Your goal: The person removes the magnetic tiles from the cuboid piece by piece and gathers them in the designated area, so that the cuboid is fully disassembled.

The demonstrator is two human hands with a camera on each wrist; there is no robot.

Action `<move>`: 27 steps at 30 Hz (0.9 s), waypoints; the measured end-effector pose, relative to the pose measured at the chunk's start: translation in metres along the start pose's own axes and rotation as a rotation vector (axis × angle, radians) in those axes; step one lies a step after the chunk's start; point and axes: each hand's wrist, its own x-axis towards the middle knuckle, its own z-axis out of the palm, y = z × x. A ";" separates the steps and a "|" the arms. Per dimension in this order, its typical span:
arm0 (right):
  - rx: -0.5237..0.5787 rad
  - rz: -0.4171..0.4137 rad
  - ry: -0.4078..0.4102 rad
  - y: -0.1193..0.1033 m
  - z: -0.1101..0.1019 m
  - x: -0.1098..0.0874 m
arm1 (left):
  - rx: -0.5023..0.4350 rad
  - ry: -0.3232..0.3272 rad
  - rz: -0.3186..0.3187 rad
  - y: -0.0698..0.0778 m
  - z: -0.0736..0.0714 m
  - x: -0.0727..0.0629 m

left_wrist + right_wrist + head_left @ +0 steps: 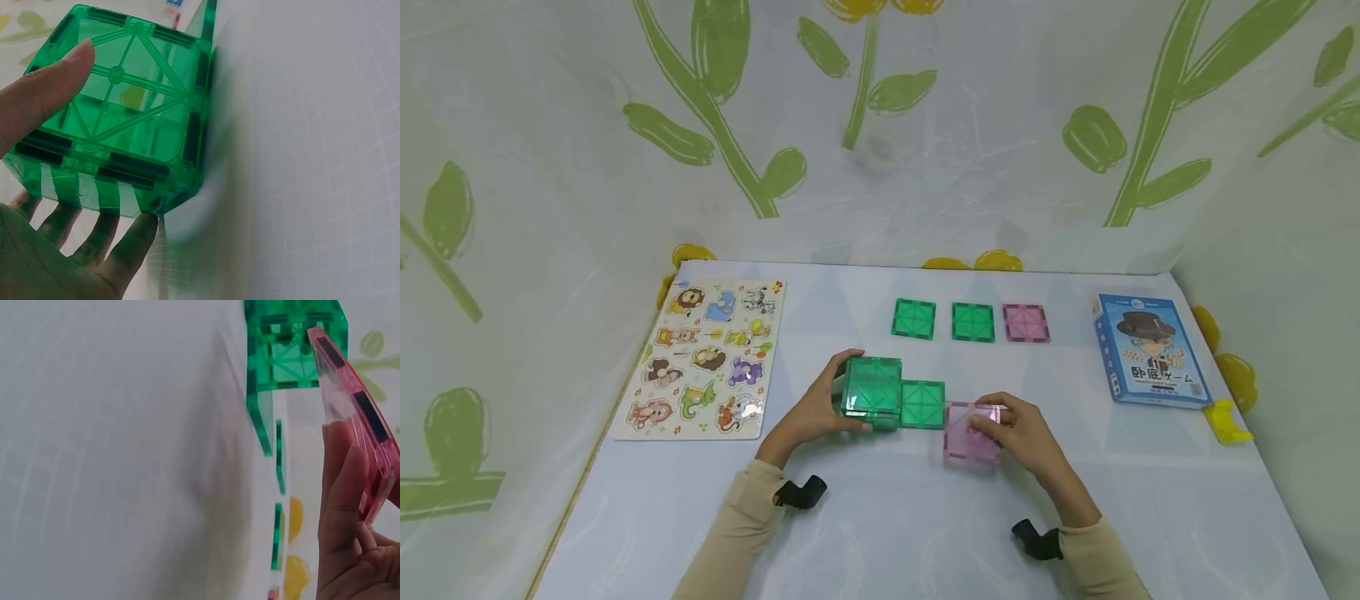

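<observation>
My left hand [811,415] grips a green cube [872,385] built of see-through magnetic tiles. In the left wrist view the thumb lies on one face of the cube [134,100] and the fingers reach under another. A flat green tile [922,405] adjoins the cube's right side on the table. My right hand [1030,437] pinches a pink magnetic tile [961,437] between thumb and fingers, just right of that flat tile. The right wrist view shows the pink tile [347,384] raised and tilted, its dark magnets along the edge.
Behind the hands lie two loose green tiles [913,319] [973,322] and a pink one [1026,323]. An animal puzzle board [703,358] is at left. A blue game box [1150,350] and a yellow piece [1227,422] lie at right. Flower-patterned curtains enclose the table.
</observation>
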 end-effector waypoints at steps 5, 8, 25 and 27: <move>-0.010 0.061 0.065 0.004 -0.011 0.002 | 0.001 0.001 -0.001 0.000 0.000 0.000; 0.006 0.077 0.078 0.007 -0.021 0.002 | 0.001 -0.002 -0.004 0.000 -0.001 0.001; -0.090 0.116 0.093 0.022 -0.080 0.021 | -0.003 -0.009 -0.005 -0.001 0.000 0.000; -0.124 0.108 0.089 0.024 -0.085 0.025 | -0.004 -0.007 -0.003 -0.001 0.000 0.000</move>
